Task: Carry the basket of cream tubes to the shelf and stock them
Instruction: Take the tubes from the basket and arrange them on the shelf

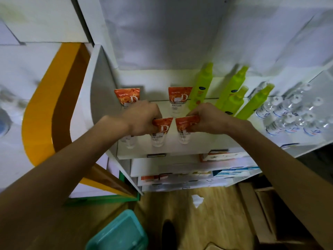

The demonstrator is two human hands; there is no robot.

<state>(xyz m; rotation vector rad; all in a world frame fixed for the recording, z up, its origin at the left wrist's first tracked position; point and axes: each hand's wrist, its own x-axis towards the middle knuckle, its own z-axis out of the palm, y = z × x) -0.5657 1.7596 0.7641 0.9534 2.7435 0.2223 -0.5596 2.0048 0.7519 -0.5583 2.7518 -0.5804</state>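
White shelf (180, 150); both hands' grip pinching upright tubes, caps down.

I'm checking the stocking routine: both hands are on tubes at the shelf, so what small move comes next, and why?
Probably let go of both. The left hand and right hand each pinch the top of an orange-and-white cream tube standing cap-down on the white shelf, so the teal plastic basket below is likely the next reach.

Four lime-green spray bottles (201, 87), clear white-capped bottles (288, 114), boxed goods (223, 156) below, wooden floor (207, 222)
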